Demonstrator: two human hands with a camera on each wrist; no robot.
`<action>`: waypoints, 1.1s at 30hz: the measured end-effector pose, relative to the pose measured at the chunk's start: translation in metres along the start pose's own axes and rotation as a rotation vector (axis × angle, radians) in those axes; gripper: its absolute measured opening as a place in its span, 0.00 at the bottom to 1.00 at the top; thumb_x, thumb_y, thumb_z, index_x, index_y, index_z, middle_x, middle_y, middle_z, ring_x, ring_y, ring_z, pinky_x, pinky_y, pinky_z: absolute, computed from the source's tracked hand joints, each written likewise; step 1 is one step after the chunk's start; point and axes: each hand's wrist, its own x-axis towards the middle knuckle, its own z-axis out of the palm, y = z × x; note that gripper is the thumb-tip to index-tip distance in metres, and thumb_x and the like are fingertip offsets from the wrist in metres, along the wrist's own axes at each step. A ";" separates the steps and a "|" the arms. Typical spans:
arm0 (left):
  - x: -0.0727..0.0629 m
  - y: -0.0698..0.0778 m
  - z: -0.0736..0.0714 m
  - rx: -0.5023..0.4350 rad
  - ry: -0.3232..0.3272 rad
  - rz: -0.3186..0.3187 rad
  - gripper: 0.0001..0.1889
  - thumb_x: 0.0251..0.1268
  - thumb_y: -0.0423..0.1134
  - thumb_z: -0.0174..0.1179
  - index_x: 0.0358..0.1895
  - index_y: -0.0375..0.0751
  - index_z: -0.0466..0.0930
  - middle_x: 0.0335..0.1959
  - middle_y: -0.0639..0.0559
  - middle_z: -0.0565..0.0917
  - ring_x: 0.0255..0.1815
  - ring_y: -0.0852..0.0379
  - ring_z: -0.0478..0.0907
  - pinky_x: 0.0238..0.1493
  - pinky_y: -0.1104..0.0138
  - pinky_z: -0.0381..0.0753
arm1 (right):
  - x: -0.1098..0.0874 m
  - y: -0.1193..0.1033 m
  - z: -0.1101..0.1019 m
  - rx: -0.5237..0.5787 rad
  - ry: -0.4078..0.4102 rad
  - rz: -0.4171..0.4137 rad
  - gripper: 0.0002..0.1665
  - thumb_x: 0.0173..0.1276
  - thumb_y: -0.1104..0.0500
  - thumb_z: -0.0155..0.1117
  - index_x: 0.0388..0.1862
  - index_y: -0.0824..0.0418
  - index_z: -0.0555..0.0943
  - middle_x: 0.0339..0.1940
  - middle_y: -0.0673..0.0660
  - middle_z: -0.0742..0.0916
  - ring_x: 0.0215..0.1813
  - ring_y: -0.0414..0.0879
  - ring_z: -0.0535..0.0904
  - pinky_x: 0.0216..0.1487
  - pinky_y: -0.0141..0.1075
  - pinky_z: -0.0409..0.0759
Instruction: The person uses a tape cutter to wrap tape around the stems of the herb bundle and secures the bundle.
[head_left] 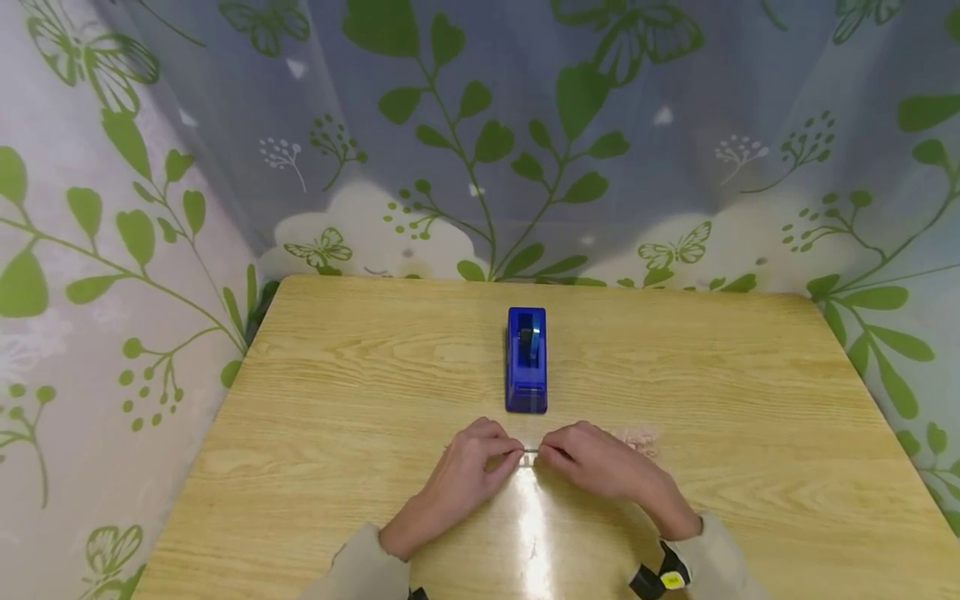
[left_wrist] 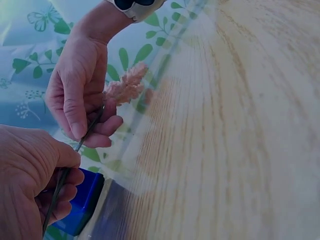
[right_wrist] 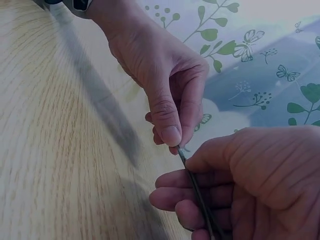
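Between my two hands runs a thin dark stem (right_wrist: 196,194), held level above the table in front of me. My left hand (head_left: 471,465) pinches it between thumb and index finger at the left end of the short stretch that shows. My right hand (head_left: 596,460) grips it a small gap away, the stem lying along its curled fingers. A fluffy pink flower head (left_wrist: 129,85) sticks out past the right hand, partly hidden behind it in the head view. Just beyond the hands stands a blue tape dispenser (head_left: 527,360), touched by neither hand.
The wooden table (head_left: 360,358) has a glossy top with a bright reflection near its front. A printed curtain (head_left: 480,167) with green leaves and butterflies hangs behind and along both sides. Dark straps (head_left: 660,571) sit at the wrists.
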 end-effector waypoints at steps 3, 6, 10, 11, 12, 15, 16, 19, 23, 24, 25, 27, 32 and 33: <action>0.000 0.000 0.001 0.000 0.012 0.016 0.03 0.67 0.32 0.71 0.39 0.41 0.93 0.32 0.57 0.85 0.35 0.62 0.77 0.35 0.76 0.78 | -0.001 0.000 0.001 -0.017 0.007 -0.018 0.21 0.81 0.63 0.56 0.23 0.51 0.73 0.18 0.38 0.66 0.22 0.31 0.60 0.25 0.27 0.62; -0.001 0.001 0.002 -0.001 0.025 0.022 0.02 0.66 0.32 0.71 0.39 0.41 0.92 0.32 0.57 0.85 0.35 0.62 0.78 0.36 0.76 0.79 | -0.001 0.001 0.000 -0.027 0.036 -0.053 0.22 0.78 0.65 0.59 0.21 0.50 0.73 0.19 0.37 0.67 0.22 0.30 0.60 0.26 0.26 0.62; -0.002 0.001 0.005 0.003 0.045 0.021 0.02 0.66 0.31 0.71 0.38 0.41 0.91 0.32 0.56 0.85 0.34 0.61 0.78 0.36 0.77 0.79 | -0.001 0.003 -0.001 -0.019 0.056 -0.084 0.23 0.76 0.66 0.60 0.20 0.48 0.72 0.19 0.37 0.68 0.23 0.29 0.61 0.26 0.26 0.62; -0.002 0.002 0.005 0.007 0.048 0.020 0.02 0.66 0.31 0.71 0.38 0.41 0.91 0.32 0.56 0.85 0.34 0.60 0.78 0.36 0.76 0.78 | -0.001 0.003 -0.001 -0.021 0.057 -0.085 0.23 0.76 0.66 0.61 0.20 0.48 0.71 0.19 0.37 0.67 0.23 0.29 0.60 0.26 0.25 0.62; -0.002 0.002 0.005 0.011 0.050 0.018 0.02 0.66 0.31 0.70 0.38 0.42 0.91 0.32 0.56 0.85 0.34 0.60 0.78 0.36 0.77 0.78 | -0.001 0.004 -0.002 -0.019 0.058 -0.086 0.23 0.76 0.66 0.61 0.20 0.47 0.72 0.19 0.37 0.67 0.23 0.29 0.61 0.26 0.25 0.62; -0.002 0.004 0.005 0.045 0.049 0.012 0.03 0.68 0.32 0.69 0.39 0.42 0.91 0.32 0.57 0.84 0.34 0.61 0.77 0.34 0.76 0.77 | -0.002 0.005 -0.002 -0.023 0.069 -0.091 0.23 0.75 0.66 0.61 0.20 0.47 0.71 0.19 0.37 0.67 0.23 0.29 0.61 0.26 0.25 0.62; -0.001 0.004 0.005 0.059 0.047 0.008 0.03 0.69 0.33 0.69 0.39 0.43 0.91 0.32 0.57 0.84 0.34 0.61 0.77 0.34 0.76 0.77 | -0.001 0.005 -0.002 -0.027 0.074 -0.092 0.23 0.75 0.67 0.61 0.20 0.48 0.71 0.19 0.37 0.67 0.23 0.29 0.61 0.26 0.25 0.62; -0.001 0.005 0.005 0.100 0.039 -0.001 0.04 0.71 0.35 0.68 0.39 0.43 0.91 0.32 0.56 0.84 0.35 0.61 0.76 0.33 0.75 0.76 | -0.001 0.005 -0.002 -0.037 0.085 -0.092 0.23 0.74 0.67 0.62 0.20 0.48 0.72 0.19 0.37 0.69 0.23 0.29 0.62 0.26 0.25 0.63; 0.000 0.004 0.005 0.136 0.030 -0.009 0.06 0.74 0.38 0.66 0.39 0.43 0.91 0.32 0.56 0.85 0.35 0.60 0.76 0.33 0.74 0.76 | 0.000 0.005 -0.002 -0.045 0.095 -0.094 0.19 0.74 0.67 0.64 0.22 0.51 0.77 0.20 0.38 0.72 0.24 0.29 0.64 0.26 0.25 0.66; 0.000 0.004 0.005 0.143 0.028 -0.009 0.07 0.74 0.38 0.65 0.39 0.43 0.91 0.33 0.56 0.85 0.35 0.60 0.76 0.34 0.73 0.77 | 0.000 0.005 -0.002 -0.047 0.097 -0.096 0.19 0.73 0.67 0.64 0.22 0.52 0.78 0.20 0.38 0.72 0.24 0.29 0.64 0.26 0.25 0.67; 0.000 0.004 0.005 0.147 0.028 -0.009 0.07 0.74 0.39 0.65 0.39 0.43 0.91 0.33 0.55 0.86 0.36 0.59 0.77 0.34 0.73 0.77 | 0.001 0.005 -0.002 -0.049 0.101 -0.097 0.18 0.73 0.67 0.64 0.22 0.52 0.78 0.20 0.39 0.73 0.24 0.29 0.64 0.26 0.25 0.68; 0.001 0.004 0.005 0.151 0.027 -0.006 0.07 0.75 0.39 0.65 0.39 0.43 0.91 0.33 0.56 0.86 0.36 0.59 0.78 0.36 0.71 0.78 | 0.001 0.005 -0.002 -0.057 0.111 -0.100 0.18 0.73 0.67 0.64 0.22 0.53 0.79 0.20 0.39 0.73 0.24 0.30 0.64 0.26 0.25 0.68; 0.000 0.003 0.004 0.152 0.028 0.003 0.05 0.72 0.37 0.67 0.39 0.44 0.91 0.33 0.56 0.87 0.37 0.59 0.80 0.38 0.70 0.80 | 0.001 0.006 -0.001 -0.043 0.107 -0.109 0.16 0.74 0.67 0.64 0.24 0.55 0.82 0.21 0.39 0.73 0.24 0.29 0.65 0.26 0.25 0.68; 0.000 0.004 0.004 0.153 0.027 0.003 0.04 0.72 0.37 0.67 0.39 0.44 0.91 0.33 0.57 0.87 0.37 0.59 0.80 0.38 0.70 0.80 | 0.001 0.006 0.000 -0.039 0.106 -0.107 0.16 0.74 0.67 0.64 0.25 0.55 0.82 0.21 0.39 0.73 0.25 0.29 0.65 0.26 0.25 0.68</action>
